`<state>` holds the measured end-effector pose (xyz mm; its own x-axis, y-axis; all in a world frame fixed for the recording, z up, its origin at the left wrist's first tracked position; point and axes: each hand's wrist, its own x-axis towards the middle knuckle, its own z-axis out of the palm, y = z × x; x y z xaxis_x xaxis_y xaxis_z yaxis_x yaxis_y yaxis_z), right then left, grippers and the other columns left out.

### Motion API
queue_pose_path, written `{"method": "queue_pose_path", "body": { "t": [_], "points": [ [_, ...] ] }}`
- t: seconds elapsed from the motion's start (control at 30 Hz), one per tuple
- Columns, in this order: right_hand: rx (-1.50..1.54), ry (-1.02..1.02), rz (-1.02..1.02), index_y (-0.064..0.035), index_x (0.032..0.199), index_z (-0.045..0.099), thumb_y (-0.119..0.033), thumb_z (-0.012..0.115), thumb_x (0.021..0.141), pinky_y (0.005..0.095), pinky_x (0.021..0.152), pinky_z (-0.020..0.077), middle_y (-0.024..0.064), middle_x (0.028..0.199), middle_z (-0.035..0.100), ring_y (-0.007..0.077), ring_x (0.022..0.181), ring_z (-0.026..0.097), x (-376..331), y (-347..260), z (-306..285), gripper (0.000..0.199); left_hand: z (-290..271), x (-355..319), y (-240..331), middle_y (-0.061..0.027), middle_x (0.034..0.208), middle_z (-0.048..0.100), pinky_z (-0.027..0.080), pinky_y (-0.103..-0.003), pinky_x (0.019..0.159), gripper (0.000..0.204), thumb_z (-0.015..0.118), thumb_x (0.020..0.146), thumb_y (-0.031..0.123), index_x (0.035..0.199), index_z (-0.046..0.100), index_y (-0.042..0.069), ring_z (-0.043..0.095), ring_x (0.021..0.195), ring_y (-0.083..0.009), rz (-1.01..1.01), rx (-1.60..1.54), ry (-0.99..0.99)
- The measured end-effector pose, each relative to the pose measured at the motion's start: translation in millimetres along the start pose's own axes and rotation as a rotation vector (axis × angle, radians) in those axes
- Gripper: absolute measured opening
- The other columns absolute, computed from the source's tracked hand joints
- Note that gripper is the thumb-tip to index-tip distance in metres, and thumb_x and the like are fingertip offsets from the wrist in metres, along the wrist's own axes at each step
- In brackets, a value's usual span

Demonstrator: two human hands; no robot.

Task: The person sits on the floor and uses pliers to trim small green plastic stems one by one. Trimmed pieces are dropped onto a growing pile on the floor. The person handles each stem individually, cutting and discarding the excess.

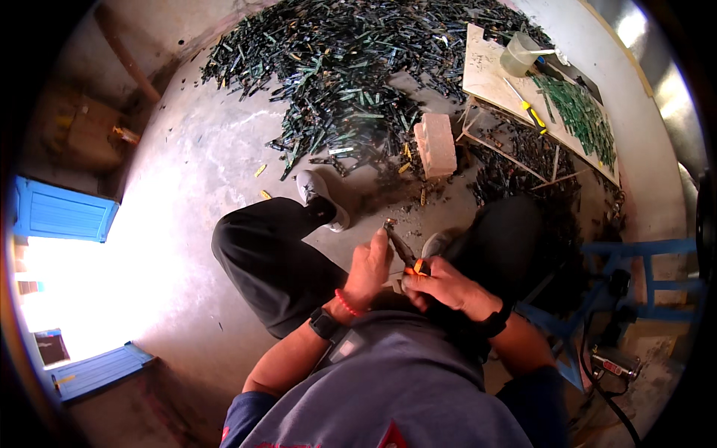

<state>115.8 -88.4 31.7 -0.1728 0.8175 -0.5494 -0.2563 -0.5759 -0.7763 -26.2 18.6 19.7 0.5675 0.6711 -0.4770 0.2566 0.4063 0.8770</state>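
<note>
My right hand (447,286) is wrapped round the orange-and-black handles of a pair of pliers (403,250), whose dark jaws point up and to the left. Beside the jaws, my left hand (370,267) is closed in a pinch, thumb uppermost. A small dark piece (389,223) shows at the plier tips, just above the left thumb. What the left fingers grip is too small to make out. Both hands are between my bent knees, in front of my body.
A big heap of dark and green strips (351,67) covers the floor ahead. A pinkish brick (435,145) stands near it. On the low table (489,63) at right are a plastic cup (517,56), a yellow screwdriver (534,118) and green strips (579,116). Blue chair frame (650,280) at right.
</note>
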Motion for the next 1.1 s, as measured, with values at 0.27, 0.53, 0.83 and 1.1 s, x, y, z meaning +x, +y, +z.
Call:
{"method": "queue_pose_path", "body": {
  "t": [0.27,0.53,0.83,1.1],
  "points": [
    [-1.440,0.383,-0.252,0.0024,0.089,0.056,-0.009,0.058,0.072,0.0429,0.063,0.0494,0.0219,0.071,0.060,0.0378,0.067,0.060,-6.6,-30.4,-27.2,0.020,-24.6,6.9,-3.2,-0.0082,0.050,0.039,0.035,-0.037,0.052,0.052,0.033,0.096,0.039,0.065,0.043,-0.002,0.035,0.051,-0.0183,-0.020,0.399,-0.120],
    [0.545,-0.297,0.084,-0.0034,0.082,0.054,-0.024,0.057,0.089,0.0262,0.049,0.0426,0.0048,0.066,0.052,0.0123,0.052,0.051,-9.4,-23.2,40.2,0.022,-30.9,3.1,-1.0,-0.0088,0.087,0.046,0.035,-0.032,0.069,0.040,0.048,0.089,0.040,0.101,0.041,0.004,0.044,0.077,-0.0186,0.144,0.229,-0.397],
    [0.095,0.045,-0.157,-0.0038,0.079,0.051,-0.024,0.051,0.093,0.0223,0.054,0.0417,0.0010,0.067,0.052,0.0078,0.059,0.051,-32.3,-35.8,8.2,0.025,-17.4,16.3,-12.7,0.0031,0.052,0.030,0.018,-0.024,0.040,0.050,0.035,0.091,0.054,0.068,0.041,0.011,0.023,0.043,-0.0087,-0.320,-0.359,-0.317],
    [-1.109,0.367,0.043,0.0032,0.096,0.052,-0.035,0.051,0.087,0.0462,0.069,0.0446,0.0240,0.082,0.060,0.0415,0.082,0.057,-29.5,-42.8,-1.6,0.039,-25.3,3.5,-16.8,0.0040,0.050,0.022,0.017,-0.025,0.039,0.049,0.034,0.091,0.053,0.064,0.036,0.012,0.018,0.040,-0.0091,-0.472,-0.678,-0.329]
  ]
}}
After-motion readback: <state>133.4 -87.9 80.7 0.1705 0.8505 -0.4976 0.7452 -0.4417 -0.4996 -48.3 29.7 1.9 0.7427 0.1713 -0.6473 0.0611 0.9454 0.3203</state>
